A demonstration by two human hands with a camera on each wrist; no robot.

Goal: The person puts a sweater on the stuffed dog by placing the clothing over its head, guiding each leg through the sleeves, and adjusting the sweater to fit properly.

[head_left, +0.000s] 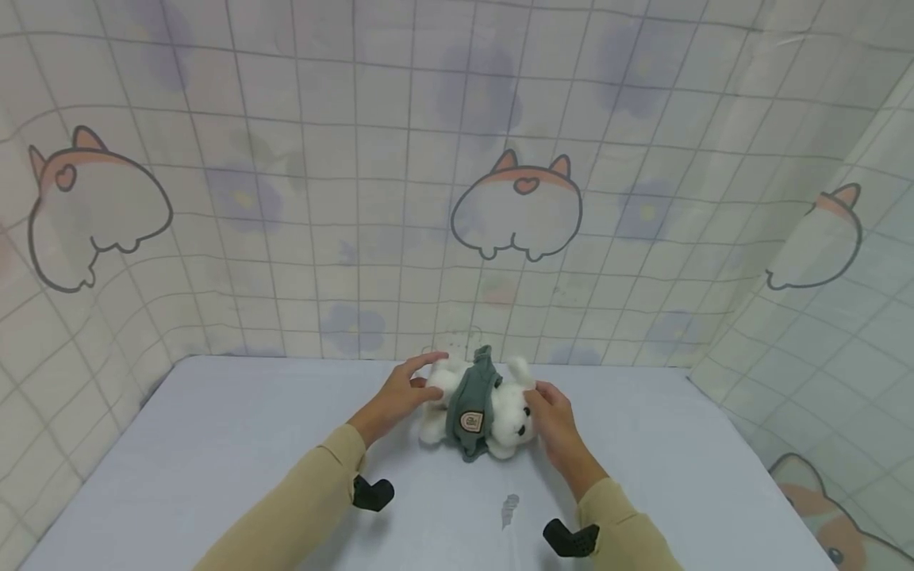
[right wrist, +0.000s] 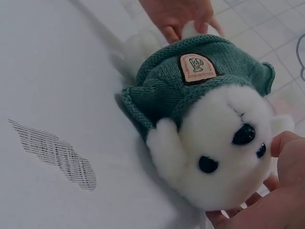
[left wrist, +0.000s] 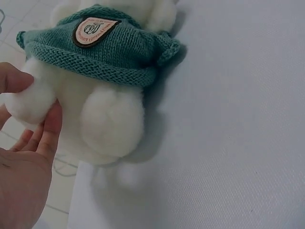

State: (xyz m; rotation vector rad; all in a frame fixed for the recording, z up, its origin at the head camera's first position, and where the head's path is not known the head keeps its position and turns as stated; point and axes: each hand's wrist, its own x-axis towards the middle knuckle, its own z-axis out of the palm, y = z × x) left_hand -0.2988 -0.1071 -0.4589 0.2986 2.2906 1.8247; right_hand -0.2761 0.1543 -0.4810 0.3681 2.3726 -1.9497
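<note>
A white plush dog [head_left: 510, 412] in a green knitted sweater [head_left: 471, 408] lies on its back, its head toward my right. A shield-shaped patch [right wrist: 197, 68] marks the sweater's chest. My left hand [head_left: 400, 396] grips one hind leg [left wrist: 31, 102], thumb on one side and fingers curled behind it. The other hind leg [left wrist: 113, 121] lies free beside it. At the head, my right hand [head_left: 558, 424] holds on, with the thumb by an eye [right wrist: 261, 150] and the fingers curled under the back of the head, partly hidden.
The dog is near the far edge of a white-covered table [head_left: 286, 444]. A grey mark [head_left: 509, 510] shows on the cover in front of it. A checked curtain [head_left: 378, 198] with cartoon corgis hangs behind and along both sides.
</note>
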